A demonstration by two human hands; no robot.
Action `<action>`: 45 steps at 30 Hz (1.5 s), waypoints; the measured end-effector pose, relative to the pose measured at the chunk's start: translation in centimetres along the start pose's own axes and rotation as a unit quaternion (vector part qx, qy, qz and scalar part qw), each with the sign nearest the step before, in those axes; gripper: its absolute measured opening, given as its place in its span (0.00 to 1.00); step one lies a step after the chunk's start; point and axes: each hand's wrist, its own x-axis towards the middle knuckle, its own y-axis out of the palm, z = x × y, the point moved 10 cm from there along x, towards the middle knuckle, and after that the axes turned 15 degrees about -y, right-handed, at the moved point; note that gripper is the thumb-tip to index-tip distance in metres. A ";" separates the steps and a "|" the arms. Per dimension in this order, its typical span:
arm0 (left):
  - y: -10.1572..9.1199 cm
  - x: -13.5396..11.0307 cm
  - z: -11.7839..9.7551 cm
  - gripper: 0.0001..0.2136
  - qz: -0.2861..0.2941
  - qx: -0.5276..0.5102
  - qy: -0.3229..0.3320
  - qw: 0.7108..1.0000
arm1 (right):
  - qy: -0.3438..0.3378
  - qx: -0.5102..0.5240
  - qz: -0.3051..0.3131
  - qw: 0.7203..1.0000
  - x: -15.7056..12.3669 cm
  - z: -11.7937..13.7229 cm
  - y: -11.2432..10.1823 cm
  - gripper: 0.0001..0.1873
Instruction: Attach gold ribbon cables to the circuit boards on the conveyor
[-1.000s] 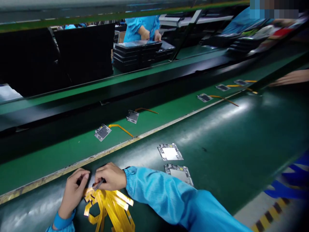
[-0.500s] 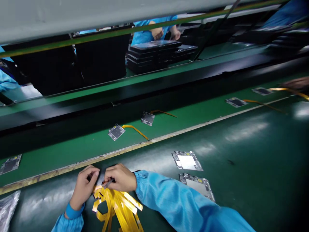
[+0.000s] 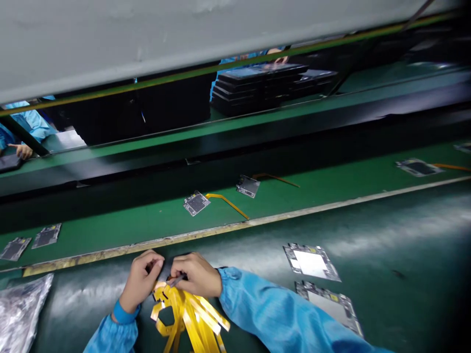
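Looking down, we find the yellow ribbon cables point(image 3: 192, 318) heaped on the dark green bench point(image 3: 386, 230), their upper ends right by our hands. Our right hand point(image 3: 195, 274) grips a slim dark tool point(image 3: 178, 280) over them; our left hand point(image 3: 143, 274) curls close beside, though we cannot tell whether its fingertips pinch anything. Two larger circuit boards point(image 3: 311, 263) lie near our right sleeve point(image 3: 265, 306); past the pale ledge point(image 3: 221, 228), smaller boards point(image 3: 196, 203) rest on a green strip point(image 3: 121, 226).

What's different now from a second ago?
The view swung left, so things shifted right in it. A silvery bag and two circuit boards came into view at left; another person's hand dropped out at right. No new grab or release shows: left hand and right hand stayed by yellow ribbons, the right gripping a dark strip.
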 end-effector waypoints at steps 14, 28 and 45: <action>0.5 -0.2 -0.4 0.18 0.029 -0.014 0.010 0.999 | 0.002 -0.013 -0.003 1.000 0.0 0.1 -0.2 0.09; 2.1 -1.0 -1.7 0.10 0.067 0.022 0.059 0.996 | 0.019 0.010 0.029 0.999 -0.6 0.2 -0.4 0.07; 4.4 -1.1 -1.4 0.06 0.121 0.102 0.083 0.984 | -0.019 0.017 0.041 0.999 -1.0 0.2 -0.9 0.10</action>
